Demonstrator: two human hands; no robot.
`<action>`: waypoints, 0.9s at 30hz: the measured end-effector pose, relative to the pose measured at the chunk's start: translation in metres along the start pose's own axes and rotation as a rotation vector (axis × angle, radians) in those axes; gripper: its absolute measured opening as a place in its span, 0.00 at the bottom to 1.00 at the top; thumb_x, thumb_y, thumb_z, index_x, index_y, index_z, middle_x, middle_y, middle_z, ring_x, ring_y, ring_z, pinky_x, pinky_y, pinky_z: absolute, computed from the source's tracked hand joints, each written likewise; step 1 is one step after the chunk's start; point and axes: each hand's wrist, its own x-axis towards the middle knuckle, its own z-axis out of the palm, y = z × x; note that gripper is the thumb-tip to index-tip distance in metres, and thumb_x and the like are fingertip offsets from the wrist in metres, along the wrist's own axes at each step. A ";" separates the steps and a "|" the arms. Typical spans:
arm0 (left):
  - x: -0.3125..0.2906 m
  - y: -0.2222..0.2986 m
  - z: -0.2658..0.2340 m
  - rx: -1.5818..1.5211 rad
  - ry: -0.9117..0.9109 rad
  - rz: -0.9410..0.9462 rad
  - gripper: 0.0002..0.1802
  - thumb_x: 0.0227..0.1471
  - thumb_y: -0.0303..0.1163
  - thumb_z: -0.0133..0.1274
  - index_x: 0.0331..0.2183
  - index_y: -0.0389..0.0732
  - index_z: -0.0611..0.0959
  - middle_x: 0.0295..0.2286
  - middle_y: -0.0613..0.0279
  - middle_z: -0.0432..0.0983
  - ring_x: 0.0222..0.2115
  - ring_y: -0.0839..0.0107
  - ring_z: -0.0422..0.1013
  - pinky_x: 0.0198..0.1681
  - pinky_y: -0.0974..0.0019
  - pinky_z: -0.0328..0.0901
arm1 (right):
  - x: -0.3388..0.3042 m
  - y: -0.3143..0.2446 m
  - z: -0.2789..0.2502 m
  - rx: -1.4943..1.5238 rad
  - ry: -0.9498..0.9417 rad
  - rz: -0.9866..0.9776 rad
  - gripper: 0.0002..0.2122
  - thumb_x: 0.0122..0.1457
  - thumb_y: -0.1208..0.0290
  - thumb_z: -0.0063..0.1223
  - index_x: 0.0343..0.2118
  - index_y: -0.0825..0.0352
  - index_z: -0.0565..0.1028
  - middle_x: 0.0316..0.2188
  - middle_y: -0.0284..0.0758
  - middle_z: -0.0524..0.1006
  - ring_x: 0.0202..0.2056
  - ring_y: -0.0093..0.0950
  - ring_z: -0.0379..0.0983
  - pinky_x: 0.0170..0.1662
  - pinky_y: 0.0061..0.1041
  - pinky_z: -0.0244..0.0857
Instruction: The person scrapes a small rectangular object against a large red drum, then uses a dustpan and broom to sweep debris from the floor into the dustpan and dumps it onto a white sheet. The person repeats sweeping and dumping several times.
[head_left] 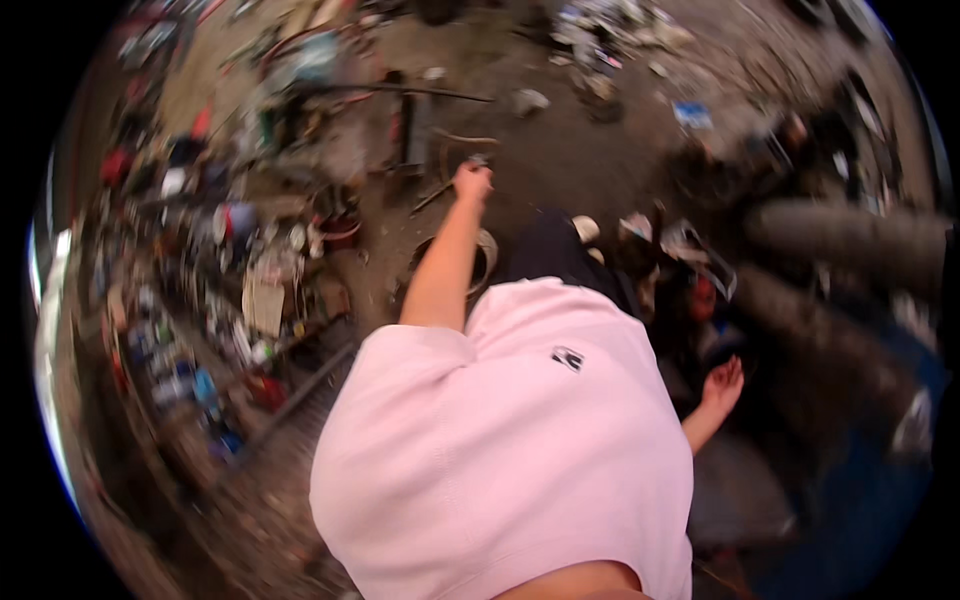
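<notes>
My left hand [473, 180] reaches ahead at the end of an outstretched arm, its fingers closed. At the fingertips shows a small greyish piece [478, 160], too blurred to name. A thin brownish curved strand [462, 138] runs beside that hand; whether it is held cannot be told. A dark thin rod [430, 200] lies on the ground just left of the hand. Out to the side at the lower right, my right hand [724, 385] hangs with loosely curled fingers apart and nothing visible in it.
Cluttered shelving with bottles and cans [190, 370] lines the left. A long dark bar [400, 90] crosses ahead. Round containers [484, 255] stand below my left forearm. At the right are large thick cylinders [850, 230] and a blue surface [860, 500]. Rubbish [610, 30] lies ahead.
</notes>
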 end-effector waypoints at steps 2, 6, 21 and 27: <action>-0.015 -0.015 -0.014 0.142 0.178 -0.043 0.23 0.37 0.28 0.53 0.41 0.37 0.75 0.27 0.53 0.75 0.19 0.67 0.71 0.22 0.65 0.66 | 0.053 -0.024 -0.025 -0.087 -0.270 0.090 0.13 0.58 0.65 0.42 0.40 0.66 0.73 0.40 0.35 0.74 0.29 0.21 0.69 0.30 0.17 0.67; -0.061 -0.051 -0.088 0.072 0.361 -0.192 0.25 0.39 0.30 0.54 0.44 0.39 0.74 0.31 0.51 0.74 0.24 0.67 0.72 0.22 0.66 0.66 | 0.078 -0.026 0.052 -0.173 -0.047 0.002 0.15 0.60 0.63 0.38 0.43 0.65 0.71 0.42 0.33 0.73 0.34 0.21 0.70 0.33 0.18 0.67; -0.054 -0.053 -0.154 -0.109 0.394 -0.226 0.24 0.43 0.28 0.54 0.45 0.37 0.70 0.28 0.58 0.73 0.24 0.72 0.68 0.22 0.69 0.66 | 0.083 0.021 0.173 -0.283 -0.216 0.095 0.15 0.60 0.63 0.39 0.45 0.64 0.70 0.46 0.30 0.71 0.35 0.18 0.68 0.35 0.14 0.64; 0.136 0.037 -0.173 0.300 0.523 0.363 0.27 0.36 0.38 0.58 0.39 0.33 0.75 0.33 0.46 0.73 0.36 0.54 0.69 0.40 0.58 0.63 | 0.087 0.030 0.206 -0.312 -0.178 0.076 0.15 0.60 0.62 0.40 0.46 0.63 0.70 0.45 0.30 0.71 0.34 0.18 0.68 0.34 0.15 0.64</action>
